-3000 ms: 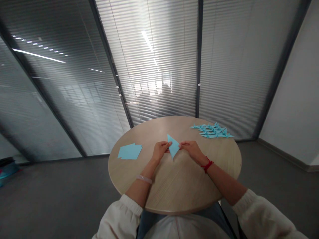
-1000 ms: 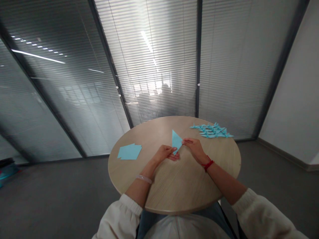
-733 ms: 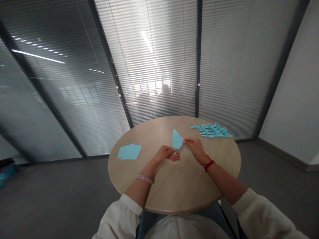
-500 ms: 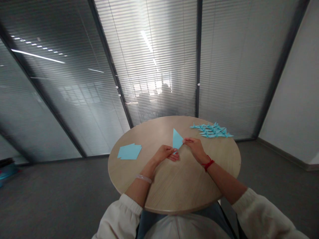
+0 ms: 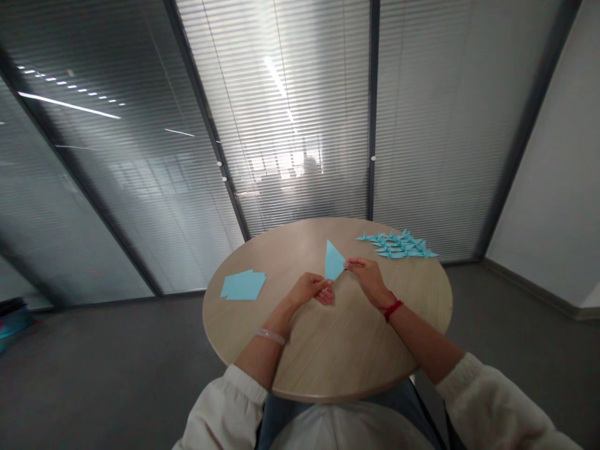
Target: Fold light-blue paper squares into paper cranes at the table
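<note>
A light-blue sheet of paper [image 5: 334, 261], folded into a triangle with one point facing away from me, is held between both hands over the middle of the table. At its lower corner my left hand [image 5: 313, 289] pinches it between thumb and fingers. My right hand [image 5: 364, 272], with a red cord at the wrist, grips the right-hand corner with its fingertips. Left of my hands, several flat blue paper sheets [image 5: 244, 285] lie in a loose overlapping stack. Folded blue paper cranes [image 5: 398, 245] sit close together at the far right of the table.
The round wooden table [image 5: 347, 369] stands right in front of my body. Behind it rises a glass partition with blinds [image 5: 300, 200]. A white wall [image 5: 553, 187] is on the right, and a dark and blue object [image 5: 16, 322] stands on the floor at far left.
Hardly anything differs. The left hand's lower fingers have drawn slightly left under the paper, while both hands keep their hold on its corners.
</note>
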A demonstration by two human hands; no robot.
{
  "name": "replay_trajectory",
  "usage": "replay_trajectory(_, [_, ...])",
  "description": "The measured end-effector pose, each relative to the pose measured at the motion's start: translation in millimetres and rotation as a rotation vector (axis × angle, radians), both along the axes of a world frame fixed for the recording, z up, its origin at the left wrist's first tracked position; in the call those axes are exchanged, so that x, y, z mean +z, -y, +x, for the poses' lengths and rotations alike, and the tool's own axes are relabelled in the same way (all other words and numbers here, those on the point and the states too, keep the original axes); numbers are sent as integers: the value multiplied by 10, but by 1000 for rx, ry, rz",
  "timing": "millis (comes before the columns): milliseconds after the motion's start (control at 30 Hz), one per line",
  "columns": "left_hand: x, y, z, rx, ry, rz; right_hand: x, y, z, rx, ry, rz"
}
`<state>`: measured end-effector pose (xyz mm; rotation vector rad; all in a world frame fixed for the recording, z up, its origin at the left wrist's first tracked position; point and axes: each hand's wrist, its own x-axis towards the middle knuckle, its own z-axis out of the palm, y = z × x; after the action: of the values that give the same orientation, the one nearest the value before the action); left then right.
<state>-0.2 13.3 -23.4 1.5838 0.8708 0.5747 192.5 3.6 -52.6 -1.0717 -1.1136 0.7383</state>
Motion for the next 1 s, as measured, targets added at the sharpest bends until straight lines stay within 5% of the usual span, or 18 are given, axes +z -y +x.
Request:
replay_trajectory(233, [-13, 17, 2, -67, -27, 34, 8, 11, 7, -11, -25, 11])
replay_trajectory(467, [-39, -14, -19, -44, -172, 344, 17, 12, 15, -47, -8, 1])
replay_trajectory(667, [-36, -34, -27, -27, -82, 277, 2, -5, 14, -11, -16, 2])
replay_trajectory(1000, [-58, -140, -25, 246, 141, 208, 59, 103, -63, 167, 70, -65])
